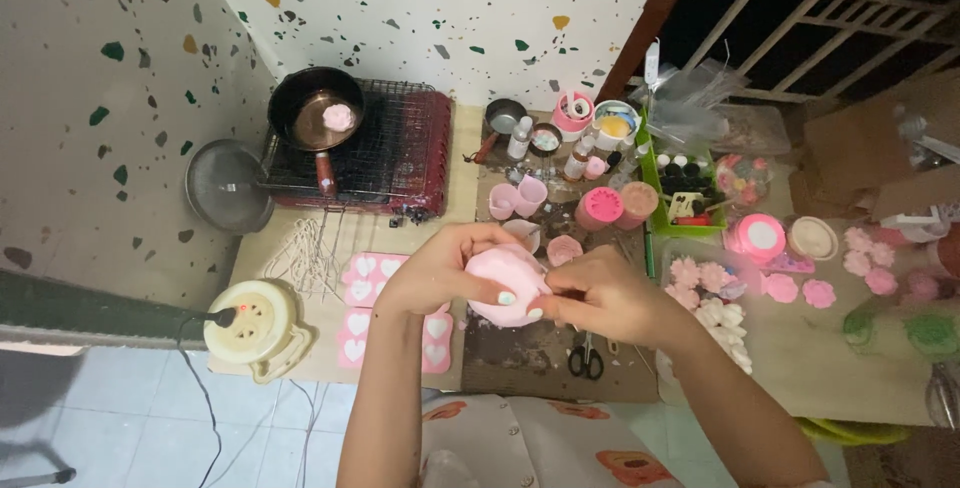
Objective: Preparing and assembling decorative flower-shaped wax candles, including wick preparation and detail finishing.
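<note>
My left hand [445, 268] and my right hand [598, 293] meet over the table's near middle, both gripping a soft pink round mould [502, 283]. The left hand cups it from the left, fingers curled over its top. With its fingertips, the right hand pinches the mould's right edge. Under the left wrist lie pink heart-shaped mould trays [368, 278]. Black scissors [586, 360] rest on the brown mat just below my right hand.
A small pan [315, 113] with a pink lump sits on a red grill stove [405, 153] at the back left, next to a round metal lid [228, 186]. A cream extension reel [255, 323] lies front left. Cups, bottles, a green tray [690, 193] and pink flower shapes [800, 290] crowd the right.
</note>
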